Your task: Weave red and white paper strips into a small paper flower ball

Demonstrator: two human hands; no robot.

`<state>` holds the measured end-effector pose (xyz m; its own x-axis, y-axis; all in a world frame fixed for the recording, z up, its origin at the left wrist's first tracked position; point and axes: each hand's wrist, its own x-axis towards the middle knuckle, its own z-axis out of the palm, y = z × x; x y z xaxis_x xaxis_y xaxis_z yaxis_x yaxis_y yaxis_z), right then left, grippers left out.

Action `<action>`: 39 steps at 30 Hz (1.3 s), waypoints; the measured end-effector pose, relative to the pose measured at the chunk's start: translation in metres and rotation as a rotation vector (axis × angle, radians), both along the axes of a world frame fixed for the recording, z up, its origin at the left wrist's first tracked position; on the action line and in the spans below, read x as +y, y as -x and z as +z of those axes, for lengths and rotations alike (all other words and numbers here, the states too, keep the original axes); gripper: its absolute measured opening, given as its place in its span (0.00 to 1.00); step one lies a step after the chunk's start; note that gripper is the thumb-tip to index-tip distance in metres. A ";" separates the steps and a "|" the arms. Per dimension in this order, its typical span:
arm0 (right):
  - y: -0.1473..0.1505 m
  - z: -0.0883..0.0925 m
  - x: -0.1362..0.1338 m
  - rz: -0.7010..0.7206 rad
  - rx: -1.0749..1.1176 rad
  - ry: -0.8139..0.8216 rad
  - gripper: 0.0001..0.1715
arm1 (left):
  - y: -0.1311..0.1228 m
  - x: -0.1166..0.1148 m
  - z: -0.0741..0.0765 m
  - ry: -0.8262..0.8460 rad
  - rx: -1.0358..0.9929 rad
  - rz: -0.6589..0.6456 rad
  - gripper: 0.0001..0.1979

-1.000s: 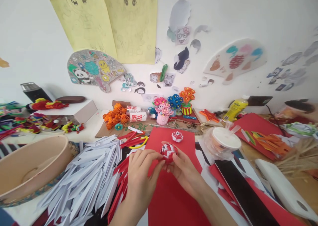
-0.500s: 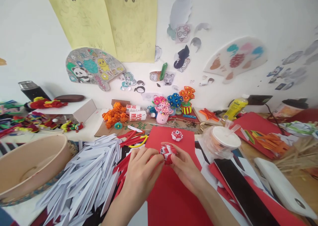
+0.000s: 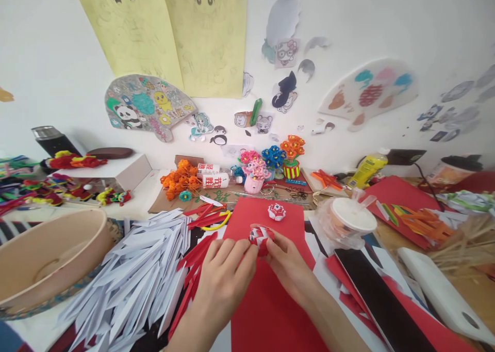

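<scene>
A small round piece of interlocked folded paper [image 3: 261,236], red and white, is held up above a red paper sheet [image 3: 266,310]. My right hand [image 3: 290,264] grips it from the right, thumb on the near side and fingers behind. My left hand [image 3: 230,264] is closed, its fingertips pinching the left edge of the same piece; whatever lies under those fingers is hidden. Beyond my hands, a second red-and-white folded paper piece [image 3: 277,211] rests on the sheet. Left of my left hand lie red folded strips [image 3: 191,267] and a big heap of white folded strips [image 3: 131,274].
At far left stands a round tan basket [image 3: 58,259]. A lidded cup [image 3: 353,218] in plastic, a long black flat object [image 3: 381,295] and a white power bank [image 3: 441,290] sit on the right. Beaded flower pots [image 3: 253,184] line the wall, near orange flowers [image 3: 181,179].
My left fingers have curled in more closely at the piece's left edge, and the piece has turned slightly. My right hand keeps nearly the same grip. The view has shifted a little.
</scene>
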<state>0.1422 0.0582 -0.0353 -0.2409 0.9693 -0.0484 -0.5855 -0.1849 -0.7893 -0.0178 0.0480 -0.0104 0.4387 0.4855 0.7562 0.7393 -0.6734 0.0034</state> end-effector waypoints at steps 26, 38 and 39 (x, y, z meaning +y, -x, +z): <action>0.003 0.003 -0.001 -0.059 0.038 0.055 0.13 | -0.005 -0.002 0.010 0.112 -0.186 0.004 0.06; 0.004 0.007 -0.003 0.014 0.052 0.049 0.11 | -0.001 -0.001 0.011 0.046 -0.085 -0.024 0.07; 0.004 0.007 -0.003 0.021 0.054 0.054 0.12 | -0.001 -0.002 0.010 0.038 -0.097 -0.024 0.07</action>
<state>0.1383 0.0549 -0.0281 -0.2646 0.9605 -0.0865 -0.6228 -0.2387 -0.7451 -0.0164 0.0464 -0.0002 0.3760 0.5048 0.7770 0.7182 -0.6887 0.0998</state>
